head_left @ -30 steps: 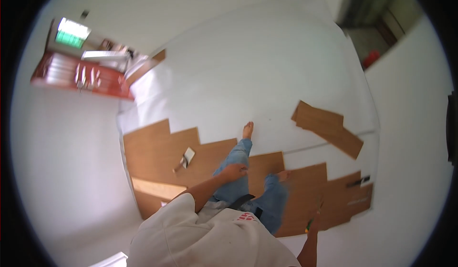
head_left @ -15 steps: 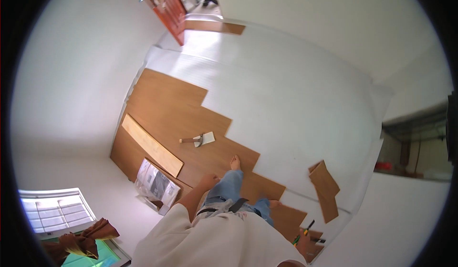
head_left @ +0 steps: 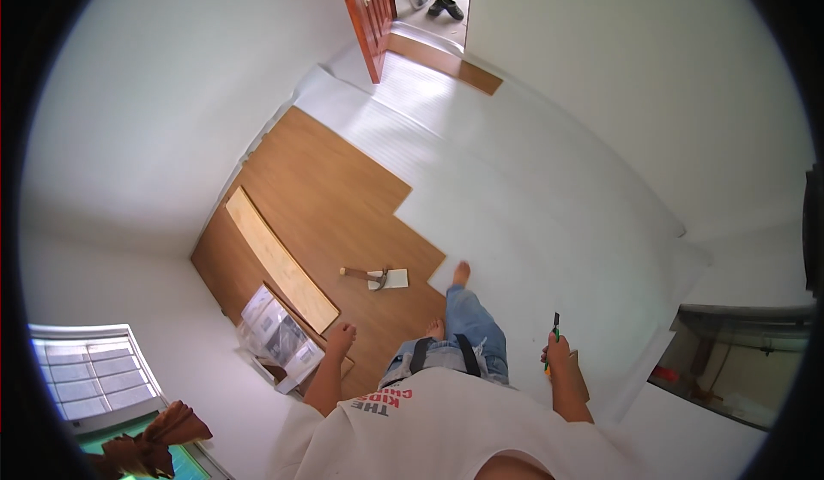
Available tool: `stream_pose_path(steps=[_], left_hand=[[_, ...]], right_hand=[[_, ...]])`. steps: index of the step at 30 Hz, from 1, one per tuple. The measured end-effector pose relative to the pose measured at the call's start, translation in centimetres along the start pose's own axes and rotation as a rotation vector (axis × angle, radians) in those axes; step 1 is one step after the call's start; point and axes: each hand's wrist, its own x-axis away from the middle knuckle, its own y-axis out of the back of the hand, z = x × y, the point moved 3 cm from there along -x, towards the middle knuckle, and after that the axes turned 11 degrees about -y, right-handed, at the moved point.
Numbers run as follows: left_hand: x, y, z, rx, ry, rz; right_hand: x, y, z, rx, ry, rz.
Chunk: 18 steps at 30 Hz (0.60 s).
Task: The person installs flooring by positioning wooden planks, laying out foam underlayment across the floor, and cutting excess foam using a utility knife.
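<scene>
My right hand [head_left: 556, 351] is closed round a slim green, yellow and black hand tool [head_left: 556, 326]. Its black end points away from me, over the pale underlay sheet [head_left: 549, 205]; the exact kind is too small to tell. My left hand [head_left: 342, 337] hangs with curled fingers and nothing visible in it. It is close to the near end of a loose light wooden plank [head_left: 281, 261] and to an opened carton of planks [head_left: 279, 334]. On the laid brown floorboards [head_left: 335, 197], ahead of my left hand, a hammer [head_left: 364, 276] lies against a flat white block [head_left: 396, 278].
The laid boards end in a stepped edge against the underlay. A brown board piece [head_left: 579, 379] shows partly behind my right forearm. Far ahead, a red door [head_left: 369, 21] stands ajar beside a brown strip [head_left: 446, 64], with black shoes [head_left: 445, 8] beyond.
I have stepped forward and turned left, one foot now on the underlay. My right hand has swung forward with the tool; my left hand has moved away from my thigh.
</scene>
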Motion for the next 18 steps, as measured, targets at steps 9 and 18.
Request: stream_pose_path(steps=[9, 18], left_hand=[[0.7, -1.8, 7.8, 0.472, 0.153, 0.139], [-4.6, -0.8, -10.7, 0.268, 0.078, -0.025]], right_hand=[[-12.1, -7.0, 6.2, 0.354, -0.254, 0.228], [-19.3, -19.7, 44.8, 0.407, 0.262, 0.268]])
